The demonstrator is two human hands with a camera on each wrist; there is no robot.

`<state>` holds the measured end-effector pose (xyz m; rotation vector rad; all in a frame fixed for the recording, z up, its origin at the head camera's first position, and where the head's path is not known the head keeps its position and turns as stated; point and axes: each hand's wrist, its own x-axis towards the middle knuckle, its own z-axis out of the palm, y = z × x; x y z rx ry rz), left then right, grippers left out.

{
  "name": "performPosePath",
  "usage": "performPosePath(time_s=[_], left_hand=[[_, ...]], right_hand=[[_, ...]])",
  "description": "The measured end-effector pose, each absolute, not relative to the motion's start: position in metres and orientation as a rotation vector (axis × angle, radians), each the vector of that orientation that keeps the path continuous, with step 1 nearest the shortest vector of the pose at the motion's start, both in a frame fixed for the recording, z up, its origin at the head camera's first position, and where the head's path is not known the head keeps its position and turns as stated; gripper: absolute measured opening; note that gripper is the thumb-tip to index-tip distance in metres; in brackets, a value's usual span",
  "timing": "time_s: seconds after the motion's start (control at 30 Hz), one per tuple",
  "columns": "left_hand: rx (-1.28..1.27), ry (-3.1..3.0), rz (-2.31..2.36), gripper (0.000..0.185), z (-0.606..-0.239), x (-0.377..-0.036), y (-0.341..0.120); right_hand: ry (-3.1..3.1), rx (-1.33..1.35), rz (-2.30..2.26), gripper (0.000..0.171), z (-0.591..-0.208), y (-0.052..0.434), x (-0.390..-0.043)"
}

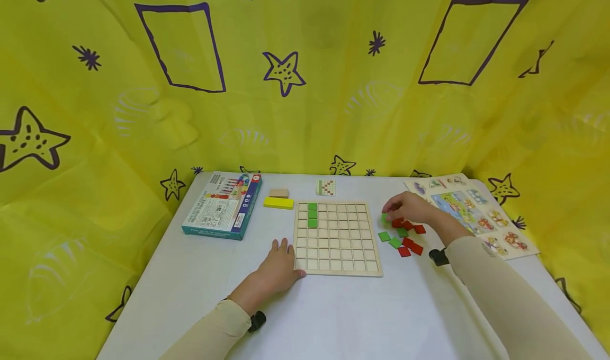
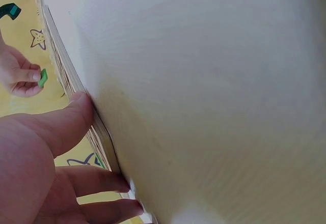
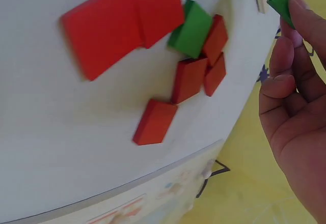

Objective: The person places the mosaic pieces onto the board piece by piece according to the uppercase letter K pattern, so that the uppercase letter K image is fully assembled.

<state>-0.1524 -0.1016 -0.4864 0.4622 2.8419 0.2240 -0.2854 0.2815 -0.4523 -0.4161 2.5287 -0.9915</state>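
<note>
A wooden grid board (image 1: pixel 338 238) lies on the table, with several green tiles (image 1: pixel 312 214) set in a column near its upper left. My left hand (image 1: pixel 276 267) rests at the board's lower left corner, thumb on the near edge and fingers along the left side. Above the loose tiles at the right, my right hand (image 1: pixel 410 207) pinches a green tile (image 3: pixel 281 1) between thumb and fingers. Beneath that hand are scattered red tiles (image 3: pixel 104 30) and green tiles (image 3: pixel 191 29); one red tile leans on its neighbours.
A boxed game (image 1: pixel 221 206) lies at the back left. Beside the board are a yellow block (image 1: pixel 278 203) and a plain wooden block (image 1: pixel 278 193). Behind it lies a small pattern card (image 1: pixel 326 187). A picture puzzle board (image 1: pixel 464 212) lies at the right, and a yellow curtain (image 1: pixel 305 122) surrounds the table.
</note>
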Motion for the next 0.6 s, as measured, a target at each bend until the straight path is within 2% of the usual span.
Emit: performPosePath(time_s=[0.6], left_hand=[[0.448,2.833,0.201,0.08,-0.483,-0.152,-0.101]], right_hand=[[2.583,-0.509,-0.98,0.016,-0.429,0.234,-0.307]])
